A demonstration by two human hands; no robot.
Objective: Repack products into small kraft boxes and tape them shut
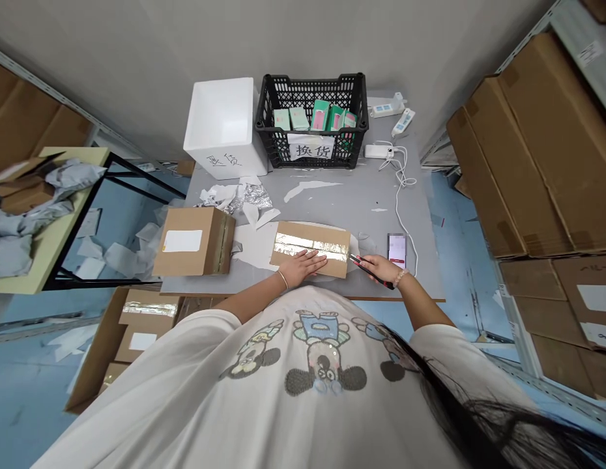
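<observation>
A flat cardboard box [310,232] lies near the front edge of the table, a strip of shiny tape running along its top. My left hand [302,267] rests flat on the box's near side, fingers stretched out over the tape's lower edge. In my right hand [381,268] is a red and black utility knife [376,277], gripped with its tip at the right end of the box, by the end of the tape. Whether the blade touches the cardboard is too small to tell. A phone [397,250] with a lit screen lies just beyond my right hand.
A taped carton [194,242] stands at the table's left, with torn paper scraps [234,195] behind it. At the back are a white foam box [222,117] and a black crate [313,140] holding small boxes. A charging cable [405,221] trails along the right side.
</observation>
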